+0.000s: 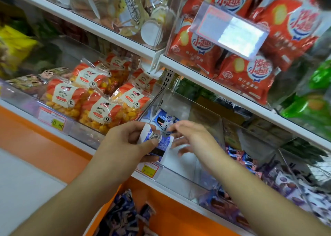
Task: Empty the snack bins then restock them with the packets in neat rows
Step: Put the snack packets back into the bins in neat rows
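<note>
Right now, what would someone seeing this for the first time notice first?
Two bare arms meet at centre: the left hand grips a blue-and-white packet at the front of a clear bin, the right hand reaching in beside it. Big red snack bags fill the shelf upper right, and orange Hollow Crisp packets lie left.

The orange-and-white snack bags (100, 110) read "Hollow Crisp", and the yellow price tag (57, 124) below reads "20.80".

Snack packets on the shelves, counted

Seven Hollow Crisp bags (97, 108) fill the left bin, about five red bags (245, 74) sit in the upper right bin, and two hands (125, 142) show.
</note>
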Motion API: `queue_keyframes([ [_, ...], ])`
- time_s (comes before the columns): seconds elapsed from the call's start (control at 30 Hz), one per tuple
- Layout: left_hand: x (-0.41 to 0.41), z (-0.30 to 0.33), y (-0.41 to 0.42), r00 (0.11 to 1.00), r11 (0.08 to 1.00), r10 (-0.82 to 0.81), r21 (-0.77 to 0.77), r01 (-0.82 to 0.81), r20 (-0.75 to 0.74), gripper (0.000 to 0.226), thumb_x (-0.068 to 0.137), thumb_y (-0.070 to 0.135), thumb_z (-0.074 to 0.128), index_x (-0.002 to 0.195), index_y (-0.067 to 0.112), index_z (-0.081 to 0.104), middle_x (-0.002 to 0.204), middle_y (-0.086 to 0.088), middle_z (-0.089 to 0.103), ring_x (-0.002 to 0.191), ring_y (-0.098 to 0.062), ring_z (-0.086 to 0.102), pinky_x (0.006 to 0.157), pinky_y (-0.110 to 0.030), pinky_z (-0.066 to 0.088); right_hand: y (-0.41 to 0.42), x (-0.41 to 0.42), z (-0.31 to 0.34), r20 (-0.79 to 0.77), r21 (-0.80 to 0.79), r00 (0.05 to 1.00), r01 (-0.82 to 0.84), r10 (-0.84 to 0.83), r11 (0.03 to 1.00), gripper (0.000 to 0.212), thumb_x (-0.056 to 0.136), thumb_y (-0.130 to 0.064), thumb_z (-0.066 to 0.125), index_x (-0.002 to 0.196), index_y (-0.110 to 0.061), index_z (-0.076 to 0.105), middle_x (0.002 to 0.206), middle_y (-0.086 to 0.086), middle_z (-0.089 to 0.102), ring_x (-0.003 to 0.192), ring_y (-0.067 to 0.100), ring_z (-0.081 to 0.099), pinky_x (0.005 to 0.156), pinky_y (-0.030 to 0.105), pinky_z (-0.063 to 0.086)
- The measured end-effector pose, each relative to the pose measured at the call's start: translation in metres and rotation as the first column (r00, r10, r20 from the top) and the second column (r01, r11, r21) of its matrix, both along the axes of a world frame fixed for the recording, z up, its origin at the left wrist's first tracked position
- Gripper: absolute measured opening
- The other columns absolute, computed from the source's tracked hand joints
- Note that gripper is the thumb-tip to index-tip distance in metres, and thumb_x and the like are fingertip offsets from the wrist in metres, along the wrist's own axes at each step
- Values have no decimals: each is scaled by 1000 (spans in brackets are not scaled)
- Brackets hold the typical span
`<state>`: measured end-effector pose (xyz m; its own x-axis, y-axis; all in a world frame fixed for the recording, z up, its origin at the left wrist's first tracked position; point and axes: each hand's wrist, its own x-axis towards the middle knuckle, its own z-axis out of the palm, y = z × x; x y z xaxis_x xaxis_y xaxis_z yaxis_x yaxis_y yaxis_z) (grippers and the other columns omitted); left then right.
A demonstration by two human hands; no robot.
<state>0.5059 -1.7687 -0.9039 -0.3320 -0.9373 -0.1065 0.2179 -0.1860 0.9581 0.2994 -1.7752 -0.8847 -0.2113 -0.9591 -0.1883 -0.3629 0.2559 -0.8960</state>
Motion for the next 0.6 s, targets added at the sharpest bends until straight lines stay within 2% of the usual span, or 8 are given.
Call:
queue_keyframes([
  [0.1,-3,5,8,996,987,-68,-141,76,60,24,88,8,79,104,25,81,105,5,79,100,-14,76,86,-36,62,38,11,15,301,114,954,-31,-5,993,36,106,-42,55,113,-13,76,98,16,71,84,37,76,63,38,55],
  [0.17,-5,12,14,987,969,-124,-202,142,103,35,87,3,79,101,34,83,111,19,76,108,0,70,84,-26,60,48,11,18,430,106,902,2,-48,994,31,107,-29,57,120,-7,74,107,20,72,87,38,75,66,37,57],
  [0.23,-7,16,17,979,959,-163,-213,185,118,46,88,-6,74,99,37,84,122,28,70,119,10,61,84,-20,59,53,8,21,468,35,883,21,-35,999,23,103,-6,59,121,1,72,109,19,73,88,32,72,69,35,59],
  [0.33,-9,19,21,984,963,-173,-200,179,49,50,88,-11,70,106,34,82,128,20,70,124,2,61,95,-30,57,58,0,21,424,-109,906,73,-20,991,26,91,10,69,114,-1,74,102,16,74,87,23,71,77,33,61],
  [0.43,-14,22,22,995,978,-99,-184,98,2,43,86,5,79,114,37,77,119,17,73,109,-2,70,90,-32,58,64,-7,18,289,-273,956,127,-45,954,33,78,5,83,105,-14,79,111,19,74,100,33,74,84,37,60],
  [0.5,-18,20,23,997,985,-65,-158,72,45,36,84,13,83,113,32,76,107,18,76,96,-4,74,82,-32,64,68,-9,18,230,-324,971,132,-57,937,36,81,10,81,105,-17,79,112,19,73,103,34,74,86,37,62],
  [0.6,-24,16,23,984,983,-46,-166,75,170,27,86,12,83,108,25,76,95,3,80,82,-16,77,83,-41,64,77,-11,19,176,-363,984,84,-20,928,40,82,14,78,106,-18,79,110,18,72,101,32,75,85,34,63],
])
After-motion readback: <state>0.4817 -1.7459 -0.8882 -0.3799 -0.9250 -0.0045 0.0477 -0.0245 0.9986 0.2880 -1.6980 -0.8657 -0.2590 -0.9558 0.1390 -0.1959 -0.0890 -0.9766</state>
